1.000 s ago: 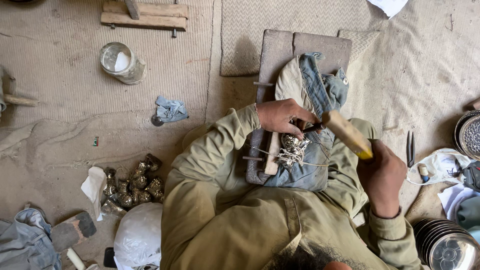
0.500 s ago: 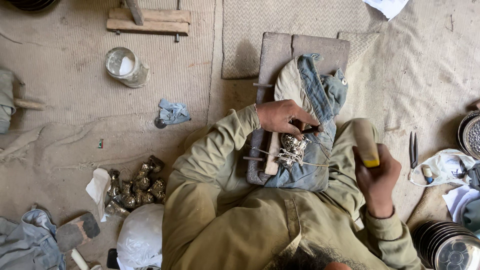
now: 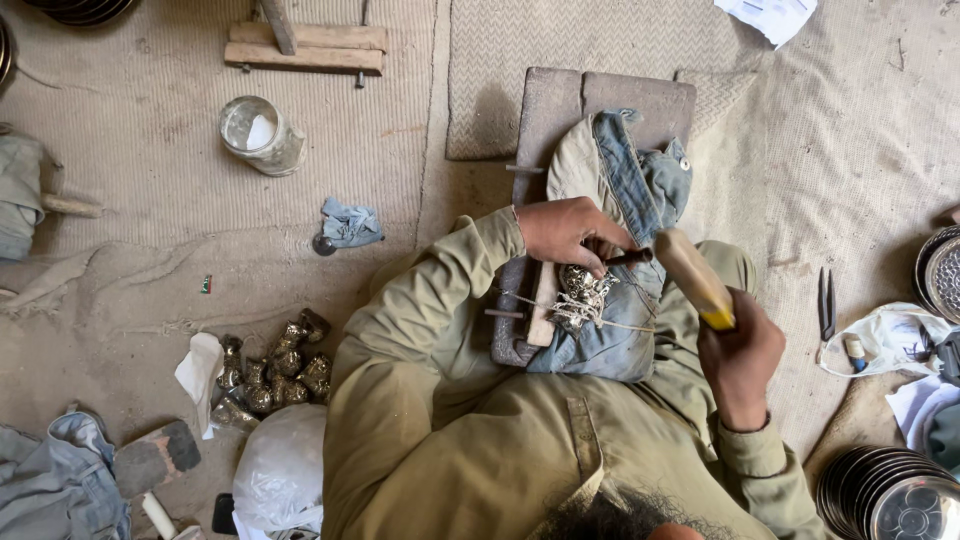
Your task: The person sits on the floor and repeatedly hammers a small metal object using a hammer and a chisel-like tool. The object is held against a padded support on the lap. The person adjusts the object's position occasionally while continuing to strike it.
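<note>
- Striking is the step in hand: your right hand (image 3: 742,360) is fisted around the wooden mallet (image 3: 694,278), whose head sits at the butt end of the dark punch (image 3: 628,257).
- Your left hand (image 3: 565,232) is curled, pinching the punch and resting over the small silvery metal piece (image 3: 580,290), with its fingertips bearing on it.
- The metal piece lies on the folded denim cloth (image 3: 628,190), beside a light wooden stick (image 3: 543,305), and string crosses it. The cloth pads the stone block (image 3: 560,105) between your knees.
- Judged from this, the next blow calls for a steady punch tip on the piece and a square hit by the mallet. Keep your left fingers clear of the struck end.
- Beside your left leg lies a heap of similar metal pieces (image 3: 270,372); further off stands a glass jar (image 3: 260,134).
- To your right lie pliers (image 3: 826,303) and stacked metal plates (image 3: 885,490).
</note>
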